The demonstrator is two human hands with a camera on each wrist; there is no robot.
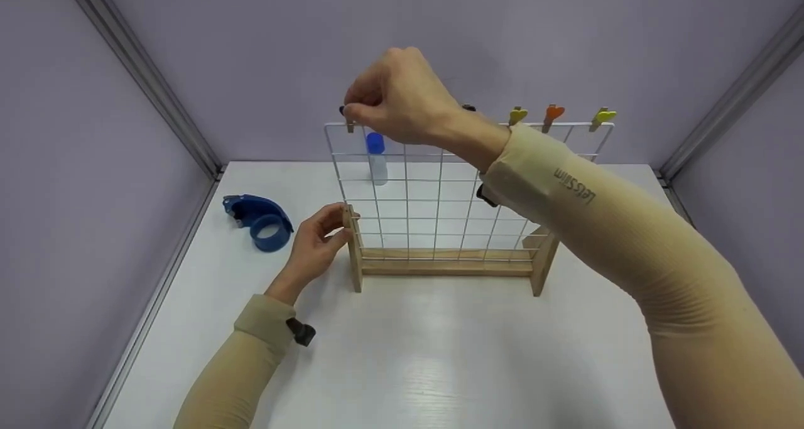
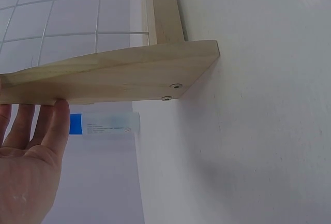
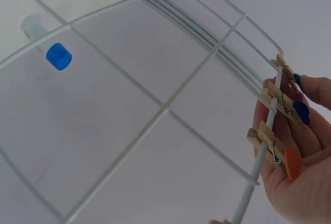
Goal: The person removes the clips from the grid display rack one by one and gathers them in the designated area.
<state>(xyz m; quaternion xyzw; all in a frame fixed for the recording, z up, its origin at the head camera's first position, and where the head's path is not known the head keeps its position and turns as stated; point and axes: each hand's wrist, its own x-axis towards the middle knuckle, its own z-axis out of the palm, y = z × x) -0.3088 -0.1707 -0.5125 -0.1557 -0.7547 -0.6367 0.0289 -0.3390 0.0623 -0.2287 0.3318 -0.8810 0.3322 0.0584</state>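
My right hand [image 1: 408, 99] is at the top left corner of a white wire grid [image 1: 407, 200]. Its thumb and fingers pinch a small wooden clothespin [image 3: 285, 71] with a dark blue heart, which sits on the top wire. Beside it on that wire, in front of the palm, are another blue-heart clothespin [image 3: 283, 105] and an orange-heart one [image 3: 271, 149]; in the head view the hand hides these two. Lower down, my left hand [image 1: 314, 247] holds the left wooden upright [image 2: 119, 79] of the grid's stand, thumb on the near side and fingers behind.
Farther right on the top wire are clothespins with a yellow heart [image 1: 517, 115], an orange heart [image 1: 554, 112] and another yellow heart [image 1: 604, 116]. Behind the grid stands a clear bottle with a blue cap [image 1: 375, 143]. A blue tape dispenser [image 1: 254, 212] lies left of the stand.
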